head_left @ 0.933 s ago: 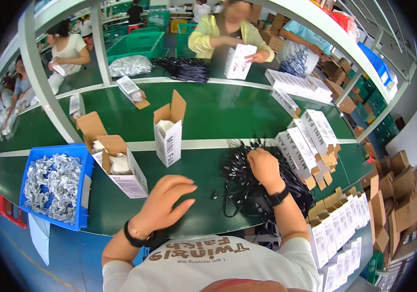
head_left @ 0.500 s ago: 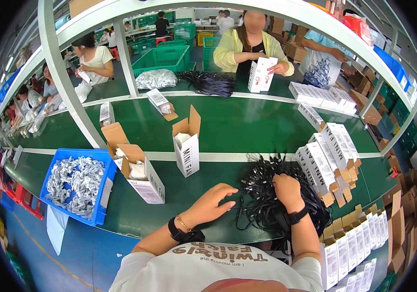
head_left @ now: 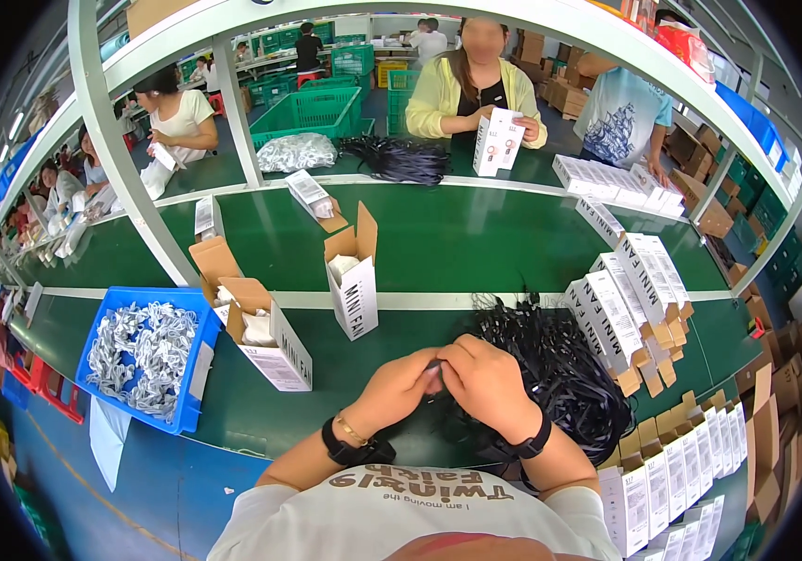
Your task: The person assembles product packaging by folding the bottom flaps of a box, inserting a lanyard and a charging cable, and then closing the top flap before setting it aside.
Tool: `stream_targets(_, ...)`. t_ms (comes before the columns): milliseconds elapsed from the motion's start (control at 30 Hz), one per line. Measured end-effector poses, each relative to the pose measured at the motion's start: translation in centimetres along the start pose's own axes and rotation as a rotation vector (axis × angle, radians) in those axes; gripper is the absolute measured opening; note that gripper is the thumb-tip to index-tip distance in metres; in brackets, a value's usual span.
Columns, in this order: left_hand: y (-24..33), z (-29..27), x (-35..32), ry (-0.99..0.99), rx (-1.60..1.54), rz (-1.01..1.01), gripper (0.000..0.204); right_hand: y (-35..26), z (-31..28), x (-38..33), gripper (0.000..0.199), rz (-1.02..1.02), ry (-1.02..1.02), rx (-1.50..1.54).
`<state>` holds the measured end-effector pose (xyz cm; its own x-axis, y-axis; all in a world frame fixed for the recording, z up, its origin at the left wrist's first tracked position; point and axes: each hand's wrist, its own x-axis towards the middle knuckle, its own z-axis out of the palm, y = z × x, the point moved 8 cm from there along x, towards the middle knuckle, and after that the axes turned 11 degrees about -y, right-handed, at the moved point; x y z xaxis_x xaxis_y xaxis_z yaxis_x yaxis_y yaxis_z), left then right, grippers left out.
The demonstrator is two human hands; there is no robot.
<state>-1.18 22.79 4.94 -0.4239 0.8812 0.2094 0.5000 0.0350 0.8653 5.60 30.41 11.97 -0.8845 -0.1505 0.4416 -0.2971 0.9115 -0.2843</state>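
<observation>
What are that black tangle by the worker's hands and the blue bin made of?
The black tangle looks like thin fabric or cord straps: matte, limp, looping loosely. The blue bin looks like moulded plastic: smooth, even colour, stiff thin walls. Both are judged by look alone.

This is a packing line in a factory. A long green worktable (head_left: 476, 243) runs across the room, and several people work along it on both sides. White cartons (head_left: 630, 290) lie in rows at 3 o'clock, and open boxes (head_left: 352, 280) stand in the middle. A blue bin (head_left: 197, 351) of bagged parts sits at 9 o'clock, green crates (head_left: 312, 107) at 12 o'clock.
</observation>
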Motion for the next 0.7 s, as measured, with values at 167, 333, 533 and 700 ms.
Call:
stream_targets(167,-1.4,-2.1,-3.9,-0.235,-0.174,-0.158,0.023,5.1,2.6,-3.5,0.014,0.296,-0.138,-0.117)
stream_targets(333,-2.2,-5.3,-9.8,-0.210,-0.544,-0.087,0.020,13.4,-0.5,-9.0,0.016,0.631,-0.019,0.026)
stream_targets(533,-2.9,-4.3,-9.9,-0.167,-0.355,-0.220,0.021,9.5,-12.9,-5.6,0.022,0.468,0.589,0.031)
stream_targets(700,-2.8,-4.9,-8.7,0.000,0.066,-0.047,0.024,-1.6,-15.7,-4.5,0.029,-0.051,0.960,-0.436)
